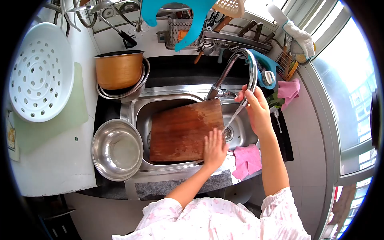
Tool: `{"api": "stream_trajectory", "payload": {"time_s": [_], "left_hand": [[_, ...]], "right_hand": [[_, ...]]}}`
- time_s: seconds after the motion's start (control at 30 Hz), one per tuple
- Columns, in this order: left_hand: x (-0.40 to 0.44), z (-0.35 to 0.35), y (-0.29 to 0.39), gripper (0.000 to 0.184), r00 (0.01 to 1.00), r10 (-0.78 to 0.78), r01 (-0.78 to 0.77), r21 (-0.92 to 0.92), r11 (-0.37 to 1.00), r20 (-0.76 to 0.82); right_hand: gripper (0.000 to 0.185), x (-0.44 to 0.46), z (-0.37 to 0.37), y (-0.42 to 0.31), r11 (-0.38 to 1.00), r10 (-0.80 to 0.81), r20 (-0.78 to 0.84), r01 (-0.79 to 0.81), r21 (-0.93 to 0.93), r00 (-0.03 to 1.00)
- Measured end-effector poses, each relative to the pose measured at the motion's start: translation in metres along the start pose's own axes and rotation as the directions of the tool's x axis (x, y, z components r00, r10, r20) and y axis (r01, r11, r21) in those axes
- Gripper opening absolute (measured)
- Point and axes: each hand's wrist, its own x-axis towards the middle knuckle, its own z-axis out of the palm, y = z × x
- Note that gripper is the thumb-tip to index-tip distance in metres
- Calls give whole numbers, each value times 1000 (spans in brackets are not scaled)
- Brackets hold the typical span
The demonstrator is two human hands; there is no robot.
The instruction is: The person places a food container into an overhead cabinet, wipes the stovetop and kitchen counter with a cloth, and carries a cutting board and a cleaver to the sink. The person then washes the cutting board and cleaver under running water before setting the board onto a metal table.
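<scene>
A wet wooden cutting board [180, 130] lies tilted across the left basin of a steel double sink [138, 112]. My left hand [215, 150] rests on its lower right corner, palm down with the fingers stretched out. Higher up, my right hand [256, 108] has its fingers closed around the spout end of the chrome faucet [253, 72]. Water [234, 116] runs from the spout down and left, towards the board's right edge near my left fingertips. The right basin [242, 132] shows its drain.
A steel bowl [117, 150] stands left of the sink, below an orange pot [119, 72] stacked in metal bowls. A pink cloth [247, 161] drapes over the front edge. Behind the faucet are a blue basin [264, 60] and a knife rack [240, 42].
</scene>
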Motion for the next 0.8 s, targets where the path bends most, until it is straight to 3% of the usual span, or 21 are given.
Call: {"api": "stream_trajectory", "payload": {"time_s": [0.07, 0.13, 0.2, 0.33, 0.4, 0.53, 0.6, 0.73, 0.8], "left_hand": [[17, 0, 9, 60, 994, 106, -105, -45, 993, 28], [28, -1, -1, 59, 994, 83, -83, -11, 996, 77], [29, -3, -20, 58, 994, -99, 97, 55, 994, 45], [7, -6, -66, 61, 950, -311, 312, 112, 943, -24], [-3, -8, -81, 63, 900, -433, 436, 163, 885, -55], [-14, -18, -95, 70, 761, -648, 648, 82, 757, -28], [-19, -17, -84, 70, 739, -674, 671, 127, 731, -24], [-28, -6, -47, 71, 883, -469, 467, 137, 874, -19], [-31, -9, -40, 72, 901, -434, 431, 119, 894, -5]], "right_hand": [[19, 1, 2, 5, 1000, -13, -5, 13, 3, 1000], [19, 1, 2, 10, 998, -53, -3, 53, -27, 999], [18, 2, 6, 10, 998, -51, -8, 51, -35, 999], [18, 5, 15, 15, 998, -66, 27, 66, -13, 997], [20, 8, 22, 17, 995, -104, 23, 104, 13, 994], [20, 14, 35, 21, 995, -103, 40, 103, -2, 994], [20, 14, 40, 21, 996, -93, 39, 94, -8, 995], [21, 14, 37, 24, 995, -97, 61, 97, 10, 993], [21, 13, 34, 24, 996, -90, 74, 89, 10, 993]]}}
